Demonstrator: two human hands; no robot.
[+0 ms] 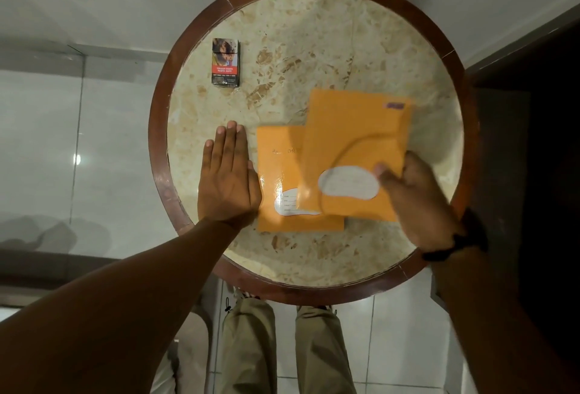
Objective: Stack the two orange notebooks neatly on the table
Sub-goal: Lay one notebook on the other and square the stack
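Marble-topped and round, the table (314, 32) is ringed by a dark wooden rim. One orange notebook (276, 174) lies flat near the front edge, its left edge met by the left hand (227, 180), laid flat and open with nothing gripped. A second orange notebook (354, 142) is held tilted over the first, overlapping its right part, pinched at its near right corner in the grip of the right hand (414, 199). A cigarette pack (225, 62) lies well apart at the far left; bare marble is left beyond the notebooks.

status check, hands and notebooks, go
Left hand flat on table. Right hand gripping upper notebook, askew over lower notebook. Cigarette pack clear.
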